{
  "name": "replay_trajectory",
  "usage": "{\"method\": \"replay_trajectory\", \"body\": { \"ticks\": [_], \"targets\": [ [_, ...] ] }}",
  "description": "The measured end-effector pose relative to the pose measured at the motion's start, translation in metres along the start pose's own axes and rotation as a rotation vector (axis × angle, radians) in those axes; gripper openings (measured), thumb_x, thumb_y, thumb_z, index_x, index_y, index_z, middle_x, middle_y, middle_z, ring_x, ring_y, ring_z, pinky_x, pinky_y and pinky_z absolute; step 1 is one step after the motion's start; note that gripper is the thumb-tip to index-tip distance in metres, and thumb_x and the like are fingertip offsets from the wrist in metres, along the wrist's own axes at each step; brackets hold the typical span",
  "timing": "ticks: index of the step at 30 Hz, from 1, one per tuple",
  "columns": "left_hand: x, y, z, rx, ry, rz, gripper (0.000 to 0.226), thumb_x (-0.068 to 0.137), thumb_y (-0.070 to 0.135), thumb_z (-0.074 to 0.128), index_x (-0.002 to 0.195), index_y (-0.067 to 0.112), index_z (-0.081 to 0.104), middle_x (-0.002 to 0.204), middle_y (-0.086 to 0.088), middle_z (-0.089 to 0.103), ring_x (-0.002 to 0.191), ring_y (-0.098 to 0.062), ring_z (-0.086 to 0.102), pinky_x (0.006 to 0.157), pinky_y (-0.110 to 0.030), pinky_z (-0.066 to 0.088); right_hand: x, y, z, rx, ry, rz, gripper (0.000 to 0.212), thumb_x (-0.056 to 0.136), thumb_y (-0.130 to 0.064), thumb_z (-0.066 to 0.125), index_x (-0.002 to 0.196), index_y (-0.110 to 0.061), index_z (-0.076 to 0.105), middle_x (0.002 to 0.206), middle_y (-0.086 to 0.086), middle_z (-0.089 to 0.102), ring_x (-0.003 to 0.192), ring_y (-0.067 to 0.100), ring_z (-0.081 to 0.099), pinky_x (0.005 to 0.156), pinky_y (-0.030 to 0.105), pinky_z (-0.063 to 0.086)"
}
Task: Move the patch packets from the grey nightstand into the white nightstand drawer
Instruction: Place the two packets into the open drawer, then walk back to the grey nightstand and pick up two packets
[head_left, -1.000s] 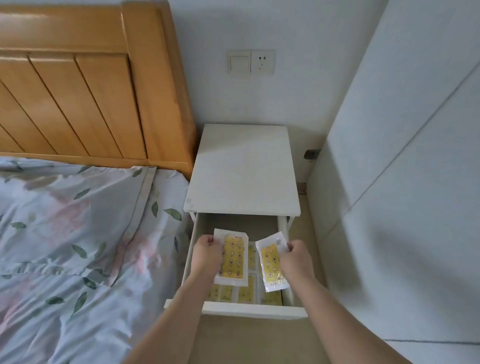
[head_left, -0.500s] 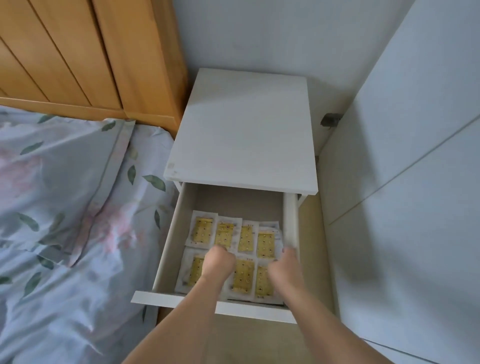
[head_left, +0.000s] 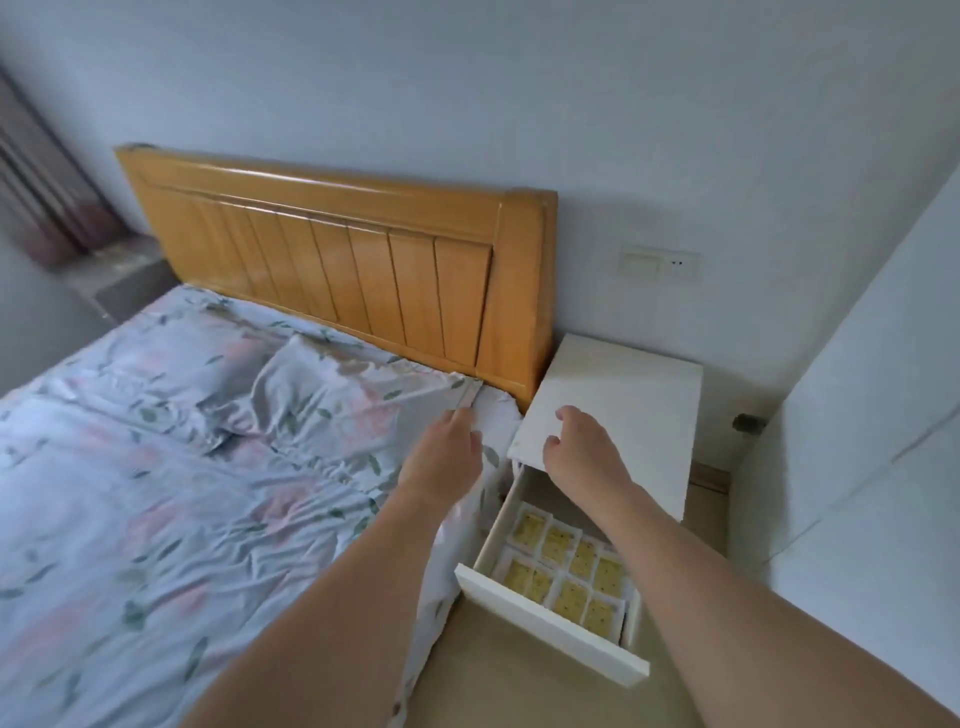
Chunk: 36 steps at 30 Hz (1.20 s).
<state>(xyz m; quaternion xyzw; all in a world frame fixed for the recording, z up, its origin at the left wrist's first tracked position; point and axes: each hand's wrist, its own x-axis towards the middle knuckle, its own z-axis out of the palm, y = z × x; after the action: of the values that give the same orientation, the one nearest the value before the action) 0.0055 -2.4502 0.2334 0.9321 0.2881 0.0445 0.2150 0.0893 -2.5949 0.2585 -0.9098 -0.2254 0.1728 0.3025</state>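
The white nightstand (head_left: 618, 395) stands beside the bed (head_left: 171, 467), its drawer (head_left: 550, 621) pulled open. Inside lie patch packets (head_left: 569, 569), white-edged with yellow speckled centres, 8 showing in 2 rows. Above, the left hand (head_left: 441, 457) hovers over the bedding, fingers straight and together; the right hand (head_left: 582, 447) hangs over the nightstand's front edge, fingers loosely curled, holding nothing.

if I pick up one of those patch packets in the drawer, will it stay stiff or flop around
The patch packets look thin and flat, like sealed pouches, so one would probably bend and weigh very little. They lie overlapping in the open drawer, so lifting one may drag its neighbour along.
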Motion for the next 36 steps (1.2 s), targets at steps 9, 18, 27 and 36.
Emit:
{"method": "replay_trajectory", "body": {
  "ticks": [9, 18, 27, 36],
  "targets": [
    [-0.196, -0.118, -0.139, 0.096, 0.358, -0.348, 0.038, 0.100, 0.021, 0.044, 0.136, 0.009, 0.048, 0.137, -0.012, 0.051, 0.123, -0.032, 0.049, 0.097, -0.040, 0.041, -0.115, -0.178, 0.076, -0.057, -0.280, -0.489, 0.042, 0.094, -0.014, 0.042, 0.134, -0.002, 0.044, 0.137, 0.016, 0.049, 0.121, 0.031, 0.049, 0.099, 0.036, 0.040],
    [-0.523, -0.270, -0.216, 0.154, 0.640, -0.825, 0.041, 0.099, 0.024, 0.045, 0.139, 0.015, 0.045, 0.142, -0.004, 0.048, 0.130, -0.026, 0.045, 0.104, -0.038, 0.040, -0.394, -0.331, 0.221, -0.107, -0.551, -0.976, 0.045, 0.093, -0.011, 0.042, 0.138, -0.003, 0.042, 0.139, 0.016, 0.046, 0.129, 0.028, 0.043, 0.103, 0.031, 0.034],
    [-0.928, -0.354, -0.254, 0.248, 0.802, -1.288, 0.042, 0.097, 0.021, 0.048, 0.138, 0.009, 0.048, 0.139, -0.011, 0.052, 0.124, -0.031, 0.051, 0.100, -0.037, 0.042, -0.746, -0.412, 0.361, -0.079, -0.860, -1.412, 0.040, 0.093, -0.009, 0.046, 0.133, -0.002, 0.046, 0.138, 0.015, 0.047, 0.129, 0.026, 0.043, 0.100, 0.026, 0.032],
    [-1.143, -0.410, -0.274, 0.259, 0.867, -1.543, 0.042, 0.100, 0.023, 0.044, 0.140, 0.010, 0.045, 0.143, -0.009, 0.048, 0.128, -0.028, 0.046, 0.102, -0.036, 0.039, -0.951, -0.465, 0.463, -0.148, -1.027, -1.597, 0.049, 0.091, -0.010, 0.047, 0.140, -0.006, 0.042, 0.141, 0.011, 0.047, 0.128, 0.026, 0.045, 0.103, 0.031, 0.035]
  ]
}}
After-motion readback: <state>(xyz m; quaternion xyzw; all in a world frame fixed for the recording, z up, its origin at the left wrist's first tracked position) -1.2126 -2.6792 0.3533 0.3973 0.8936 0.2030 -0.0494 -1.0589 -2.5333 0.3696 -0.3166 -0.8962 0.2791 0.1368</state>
